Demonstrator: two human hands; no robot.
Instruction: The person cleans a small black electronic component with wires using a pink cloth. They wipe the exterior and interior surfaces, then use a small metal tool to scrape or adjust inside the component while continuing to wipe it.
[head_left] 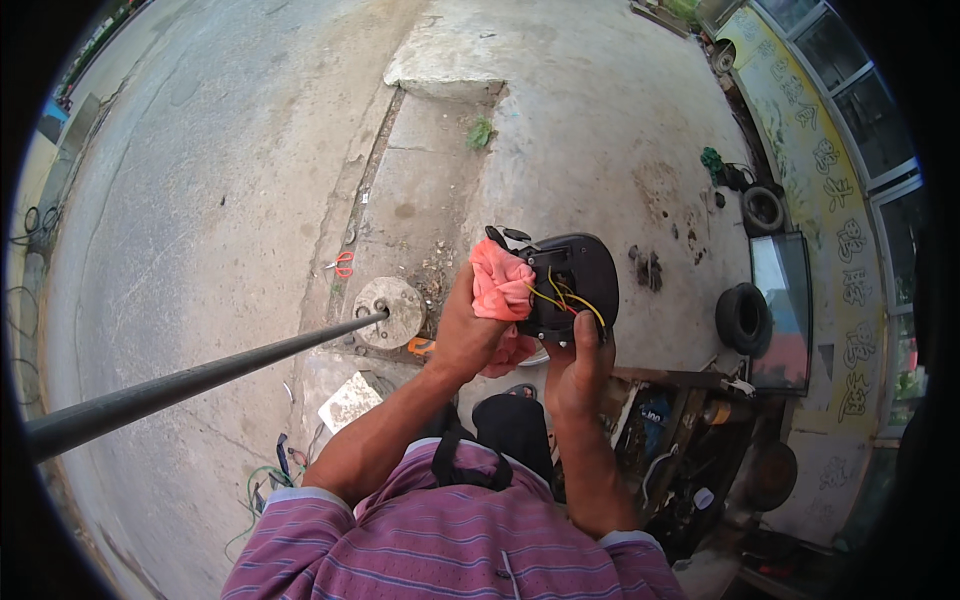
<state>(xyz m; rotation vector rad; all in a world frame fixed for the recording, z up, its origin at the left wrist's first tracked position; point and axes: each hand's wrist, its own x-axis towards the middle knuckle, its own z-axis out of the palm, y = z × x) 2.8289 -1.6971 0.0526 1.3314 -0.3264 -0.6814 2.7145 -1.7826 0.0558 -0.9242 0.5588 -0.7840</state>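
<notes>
My left hand (466,332) is closed on a bunched pink cloth (500,280) and presses it to the left side of a black plastic part (586,262). The part has a rounded outer edge and an open hollow facing me; its exact kind I cannot make out. Thin yellow and red wires (566,298) loop out of the hollow. From below and the right, my right hand (580,375) grips the same part, thumb up near the wires. More pink cloth hangs below my left hand.
A metal pole (220,376) rises from a round concrete base (402,322) on my left. Red-handled scissors (344,265) lie beyond it. At right are a cluttered workbench (680,430), tyres (743,320) and a leaning glass pane (782,300). A white block (350,402) lies near my left forearm.
</notes>
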